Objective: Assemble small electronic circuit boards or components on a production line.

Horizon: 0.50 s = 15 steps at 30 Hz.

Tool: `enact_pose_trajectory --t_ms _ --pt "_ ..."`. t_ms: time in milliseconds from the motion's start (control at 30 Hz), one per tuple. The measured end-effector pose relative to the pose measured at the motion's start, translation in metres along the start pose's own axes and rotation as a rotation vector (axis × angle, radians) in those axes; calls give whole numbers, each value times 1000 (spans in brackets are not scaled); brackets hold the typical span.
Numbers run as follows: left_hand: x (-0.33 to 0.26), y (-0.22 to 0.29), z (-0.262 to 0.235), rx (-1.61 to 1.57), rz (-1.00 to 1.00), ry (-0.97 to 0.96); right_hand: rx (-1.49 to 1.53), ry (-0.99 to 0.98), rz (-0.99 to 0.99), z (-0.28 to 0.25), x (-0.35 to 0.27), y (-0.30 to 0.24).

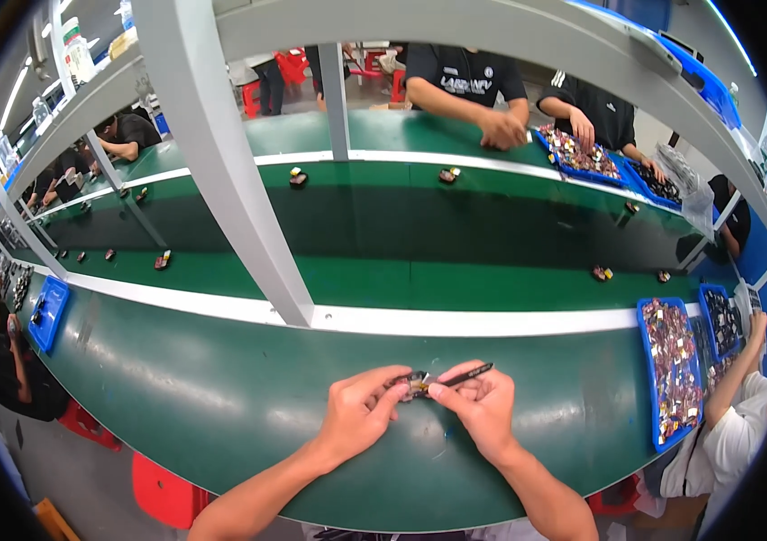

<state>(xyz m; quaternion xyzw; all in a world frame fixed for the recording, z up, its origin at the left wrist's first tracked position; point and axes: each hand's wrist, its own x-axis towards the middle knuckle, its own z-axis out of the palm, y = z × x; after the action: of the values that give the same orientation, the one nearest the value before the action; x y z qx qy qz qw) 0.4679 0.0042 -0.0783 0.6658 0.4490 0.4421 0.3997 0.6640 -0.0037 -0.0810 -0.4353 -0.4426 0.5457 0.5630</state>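
Above the green bench, my two hands meet in front of me. My left hand is closed, pinching a small dark part with yellow and brownish bits, perhaps an electronic assembly. From the other side, my right hand is closed around a slim black tool, like tweezers or a pen, which points up and to the right. Its thumb and forefinger come up against the part. The tool's working end is hidden by the fingers, and the part's details are too small to make out.
A blue tray heaped with small parts stands to the right, near a co-worker's arm. A grey frame post rises beyond my hands. Farther off, a green conveyor belt carries scattered assemblies, with people seated across it.
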Motion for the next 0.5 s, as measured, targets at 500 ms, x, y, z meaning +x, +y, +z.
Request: enact_pose_trajectory --t_ms 500 --pt "1 0 0 38 120 36 24 -37 54 -2 2 -4"
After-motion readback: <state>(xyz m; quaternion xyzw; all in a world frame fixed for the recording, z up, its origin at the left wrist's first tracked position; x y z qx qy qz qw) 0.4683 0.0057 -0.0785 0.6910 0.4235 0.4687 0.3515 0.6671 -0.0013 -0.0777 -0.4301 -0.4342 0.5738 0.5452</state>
